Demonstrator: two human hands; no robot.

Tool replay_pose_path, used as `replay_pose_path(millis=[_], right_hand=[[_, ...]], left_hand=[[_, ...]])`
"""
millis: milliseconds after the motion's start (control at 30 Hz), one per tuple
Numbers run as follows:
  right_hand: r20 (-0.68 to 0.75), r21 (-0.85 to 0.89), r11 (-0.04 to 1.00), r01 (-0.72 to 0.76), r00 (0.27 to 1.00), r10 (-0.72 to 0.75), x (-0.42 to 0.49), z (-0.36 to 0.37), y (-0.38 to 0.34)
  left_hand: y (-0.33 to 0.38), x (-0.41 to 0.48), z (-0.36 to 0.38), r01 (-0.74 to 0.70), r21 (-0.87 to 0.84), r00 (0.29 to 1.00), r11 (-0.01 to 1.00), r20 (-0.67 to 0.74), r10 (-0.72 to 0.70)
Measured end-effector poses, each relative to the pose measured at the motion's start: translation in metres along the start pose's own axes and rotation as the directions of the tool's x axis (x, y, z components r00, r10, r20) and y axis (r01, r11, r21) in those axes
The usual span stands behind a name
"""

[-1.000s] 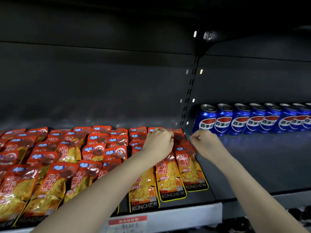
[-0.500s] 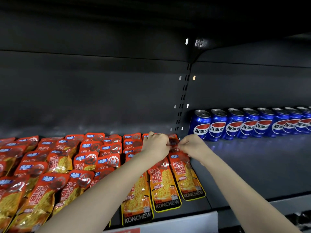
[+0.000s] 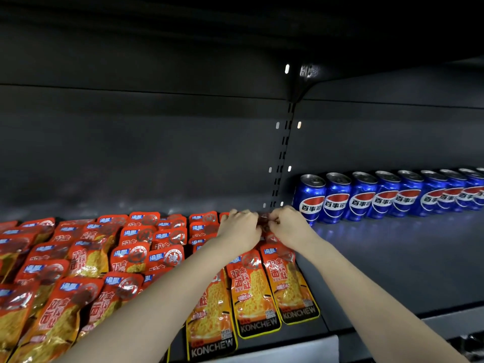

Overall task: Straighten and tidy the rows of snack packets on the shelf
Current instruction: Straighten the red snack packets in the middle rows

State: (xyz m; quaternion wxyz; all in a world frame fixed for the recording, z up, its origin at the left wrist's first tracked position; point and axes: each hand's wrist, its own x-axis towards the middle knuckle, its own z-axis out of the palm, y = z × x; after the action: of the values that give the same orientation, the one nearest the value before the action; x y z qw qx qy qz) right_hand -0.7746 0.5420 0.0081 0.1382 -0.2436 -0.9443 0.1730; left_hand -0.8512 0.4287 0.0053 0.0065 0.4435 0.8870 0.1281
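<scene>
Snack packets (image 3: 104, 258), red and orange, lie in overlapping rows on the dark shelf (image 3: 392, 271), to the left of the slotted upright (image 3: 284, 153) on the back wall. Blue cans (image 3: 387, 197) stand in a line just right of that upright. At the upright's foot the left hand (image 3: 239, 229) and right hand (image 3: 290, 226) meet, fingers curled, pinching a red packet (image 3: 265, 220) at the back of the rightmost row.

A row of blue cola cans (image 3: 387, 197) stands upright along the back edge of the shelf (image 3: 392, 271), each touching the next, running off to the right. Just left of them a slotted upright (image 3: 281, 163) rises on the dark back panel (image 3: 131, 153).
</scene>
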Motion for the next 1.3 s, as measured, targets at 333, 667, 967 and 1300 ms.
replay_pose_path(millis=[333,667,967,1300], right_hand=[[-0.077,0.06,0.998,0.031,0.997,-0.027,-0.013,-0.01,-0.001],[0.023,0.119,0.968,0.219,0.975,-0.223,-0.039,-0.011,-0.077],[0.134,0.097,0.924,0.37,0.915,-0.381,-0.045,0.027,-0.152],[0.143,-0.101,0.938,0.331,0.938,-0.315,-0.062,0.034,-0.156]], left_hand=[[-0.009,-0.011,-0.011,-0.046,-0.088,0.989,0.995,-0.144,0.033],[-0.087,-0.076,-0.06,0.045,-0.095,0.932,0.995,-0.354,-0.076],[-0.144,-0.138,-0.068,0.132,-0.037,0.982,0.991,-0.13,-0.136],[-0.151,-0.155,-0.066,0.017,0.049,0.998,0.999,0.055,-0.02]])
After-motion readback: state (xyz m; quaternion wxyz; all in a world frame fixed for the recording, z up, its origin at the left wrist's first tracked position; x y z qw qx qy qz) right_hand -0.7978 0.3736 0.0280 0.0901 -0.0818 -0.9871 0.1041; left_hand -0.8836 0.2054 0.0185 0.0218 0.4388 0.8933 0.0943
